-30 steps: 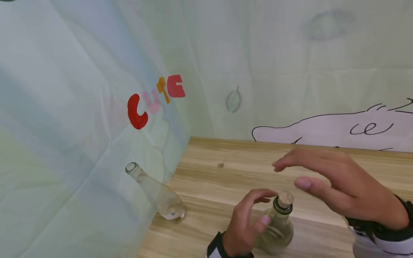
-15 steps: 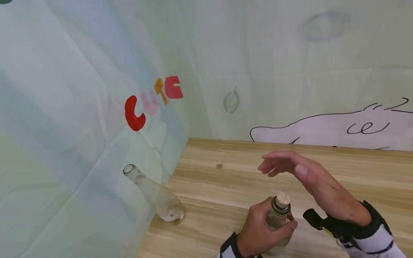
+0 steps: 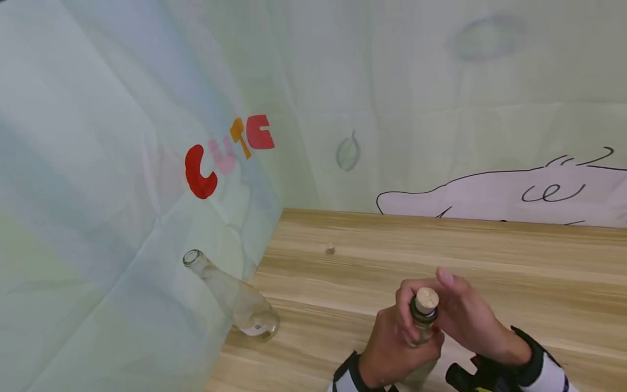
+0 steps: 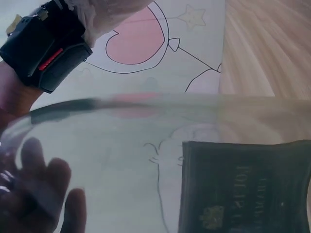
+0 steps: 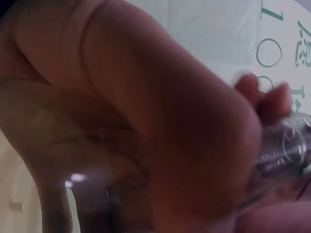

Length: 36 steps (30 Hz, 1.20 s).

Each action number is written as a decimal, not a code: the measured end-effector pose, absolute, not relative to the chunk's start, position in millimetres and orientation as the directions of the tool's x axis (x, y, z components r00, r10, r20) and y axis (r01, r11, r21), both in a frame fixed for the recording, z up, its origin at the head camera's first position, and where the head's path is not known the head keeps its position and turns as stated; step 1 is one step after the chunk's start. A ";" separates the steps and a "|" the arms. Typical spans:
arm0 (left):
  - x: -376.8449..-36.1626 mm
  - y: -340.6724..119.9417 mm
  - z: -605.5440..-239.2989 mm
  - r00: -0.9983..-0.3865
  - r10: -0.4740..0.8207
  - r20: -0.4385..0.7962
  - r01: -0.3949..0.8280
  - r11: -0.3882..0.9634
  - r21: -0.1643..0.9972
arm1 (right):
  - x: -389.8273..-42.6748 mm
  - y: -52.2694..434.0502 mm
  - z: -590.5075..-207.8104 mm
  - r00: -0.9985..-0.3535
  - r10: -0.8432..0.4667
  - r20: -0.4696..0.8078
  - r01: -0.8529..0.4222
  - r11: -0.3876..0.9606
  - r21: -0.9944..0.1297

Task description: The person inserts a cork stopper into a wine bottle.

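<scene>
A: What do the fingers (image 3: 409, 305) hold?

B: Both hands, left hand (image 3: 392, 348) and right hand (image 3: 465, 321), grip the clear glass bottle with a cork stopper (image 3: 424, 316), lower centre; its base is hidden.

A: Around it?

B: An empty clear glass bottle (image 3: 230, 296) leans lower left on the wooden counter (image 3: 514, 272); a small cork (image 3: 330, 249) lies behind.

Your left hand (image 3: 392, 348) and right hand (image 3: 465, 321) are bare; each wrist wears a black strap, the right one red-marked, over a white sleeve with dark stripes.
</scene>
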State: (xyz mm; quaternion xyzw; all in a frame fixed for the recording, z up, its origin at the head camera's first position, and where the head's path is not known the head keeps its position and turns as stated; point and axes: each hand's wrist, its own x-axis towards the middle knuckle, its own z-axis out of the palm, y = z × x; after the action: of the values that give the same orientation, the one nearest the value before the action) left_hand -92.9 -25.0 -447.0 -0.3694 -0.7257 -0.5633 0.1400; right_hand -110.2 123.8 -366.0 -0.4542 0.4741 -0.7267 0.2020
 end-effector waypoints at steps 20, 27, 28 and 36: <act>-92.2 -25.5 -448.6 -0.700 0.369 0.611 0.673 0.055 0.737 | -105.8 113.7 -368.2 -0.568 -0.648 0.508 -0.280 -0.428 -0.859; -92.0 -26.8 -450.3 -0.702 0.376 0.604 0.663 0.039 0.747 | -105.5 112.1 -367.8 -0.558 -0.636 0.533 -0.314 -0.433 -0.845; -92.1 -26.9 -450.6 -0.704 0.377 0.602 0.662 0.040 0.748 | -105.4 112.1 -367.9 -0.558 -0.634 0.535 -0.318 -0.432 -0.844; -92.3 -25.6 -450.8 -0.713 0.368 0.597 0.663 0.074 0.745 | -106.3 112.8 -375.1 -0.572 -0.632 0.524 -0.291 -0.441 -0.849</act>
State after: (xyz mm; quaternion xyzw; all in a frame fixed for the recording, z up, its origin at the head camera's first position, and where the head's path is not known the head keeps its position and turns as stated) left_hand -92.3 -25.6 -450.8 -0.3570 -0.7219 -0.5791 0.1270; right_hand -106.3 112.8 -375.1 -0.4475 0.5155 -0.7211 0.1181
